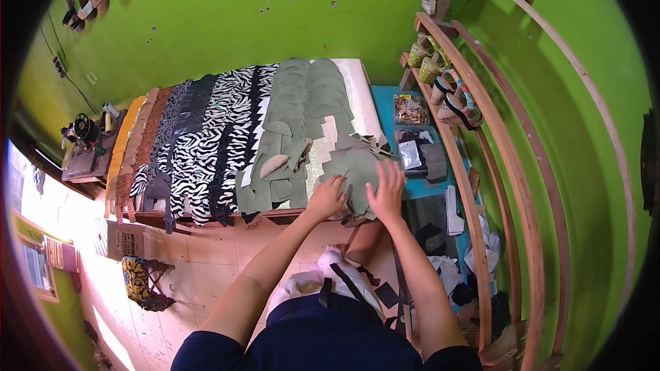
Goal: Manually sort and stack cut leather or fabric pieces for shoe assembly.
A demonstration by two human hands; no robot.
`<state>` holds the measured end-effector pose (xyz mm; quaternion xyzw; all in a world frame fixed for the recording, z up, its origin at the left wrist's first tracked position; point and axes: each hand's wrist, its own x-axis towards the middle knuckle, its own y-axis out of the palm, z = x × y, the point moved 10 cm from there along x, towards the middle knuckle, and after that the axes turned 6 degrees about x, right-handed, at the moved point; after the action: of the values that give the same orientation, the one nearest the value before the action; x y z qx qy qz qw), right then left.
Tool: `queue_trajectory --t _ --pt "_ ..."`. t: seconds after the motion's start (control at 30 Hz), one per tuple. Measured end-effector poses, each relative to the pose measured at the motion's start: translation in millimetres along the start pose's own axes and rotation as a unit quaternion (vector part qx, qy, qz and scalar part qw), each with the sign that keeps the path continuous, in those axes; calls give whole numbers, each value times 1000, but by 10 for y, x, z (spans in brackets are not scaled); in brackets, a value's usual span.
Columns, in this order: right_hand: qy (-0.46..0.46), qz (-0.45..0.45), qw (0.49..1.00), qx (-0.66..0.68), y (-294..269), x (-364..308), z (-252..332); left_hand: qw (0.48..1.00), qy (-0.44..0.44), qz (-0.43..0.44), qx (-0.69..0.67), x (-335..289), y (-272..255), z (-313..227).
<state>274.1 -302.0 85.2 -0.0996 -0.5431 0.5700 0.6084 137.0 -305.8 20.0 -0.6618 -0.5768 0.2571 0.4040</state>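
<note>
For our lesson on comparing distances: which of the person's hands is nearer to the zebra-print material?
Left. The left hand is to the right of the zebra-print material, with green pieces between; the right hand is farther right, over more green pieces.

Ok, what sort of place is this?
Probably a small shoemaking workshop: a sewing machine stands at left, cut grey-green pieces lie in overlapping rows, and wedge sandals sit on a wooden rack.

We can read no words, numbers or signs anywhere. We see dark print (128, 236) on the cardboard box (126, 242) on the floor (206, 251), but it is too small and blurred for us to make out any letters or figures.
</note>
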Motion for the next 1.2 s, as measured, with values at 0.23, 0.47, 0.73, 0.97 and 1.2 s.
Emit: queue_trajectory --t 0.23,0.47,0.73,0.97,1.2 --pt "219 26 971 94 251 24 -1207 999 1 15 35 104 66 82" --pt "275 246 900 232 986 113 -1649 992 -11 116 46 356 437 3" --pt "206 151 896 362 970 302 -1069 980 -91 175 15 451 750 216" --pt "290 166 909 251 1002 258 -1228 980 -90 174 38 456 742 140" --pt "345 206 824 399 1061 415 -1173 991 -119 9 -62 512 173 123"
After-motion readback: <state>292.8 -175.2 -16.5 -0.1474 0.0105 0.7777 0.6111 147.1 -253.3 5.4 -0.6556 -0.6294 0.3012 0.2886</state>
